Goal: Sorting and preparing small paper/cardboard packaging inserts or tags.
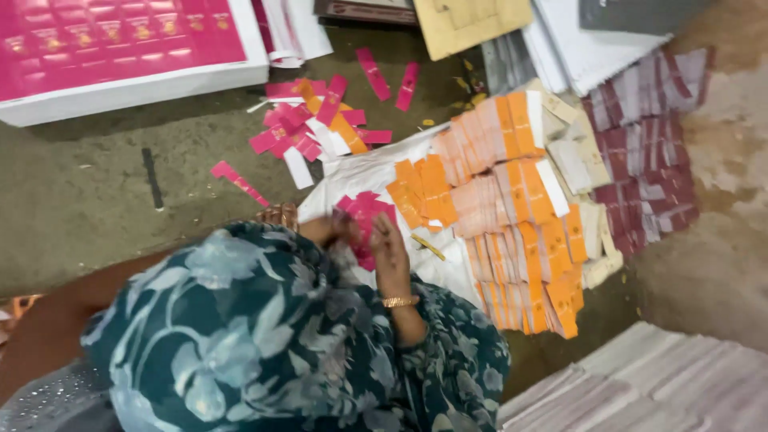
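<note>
Two hands meet over a small bunch of pink paper pieces (366, 214), just above the patterned blue-green cloth (264, 336) that fills the lower left of the view. The left hand (330, 230) is closed on the bunch's lower left edge; much of it is hidden behind the cloth, so how its fingers lie cannot be told. The right hand (390, 244), with a gold bangle (398, 302) at the wrist, pinches the bunch from the right side, fingers curled against the paper. The pink pieces sit between the two hands and touch both, fanned slightly upward and away from the body; neither hand is clearly nearer, as both are on them.

Far left at the top lies a large pink printed sheet (120, 40) on a white stack. Right of it, loose pink strips (300, 128) and a few orange and white ones are scattered on the grey concrete floor (96, 192), their long axes pointing every way. A white sack sheet (360, 172) is spread directly beyond the hands, and on it stand rows of orange and pale-pink cut labels (512, 216), banked in overlapping stacks that run away to the right. Further right are cream pieces (572, 160), then dark maroon stacks (648, 168) near the bare floor. White paper stacks (640, 392) lie at the lower right. The space is crowded and floor-level, with brown card (468, 24) at the top.
</note>
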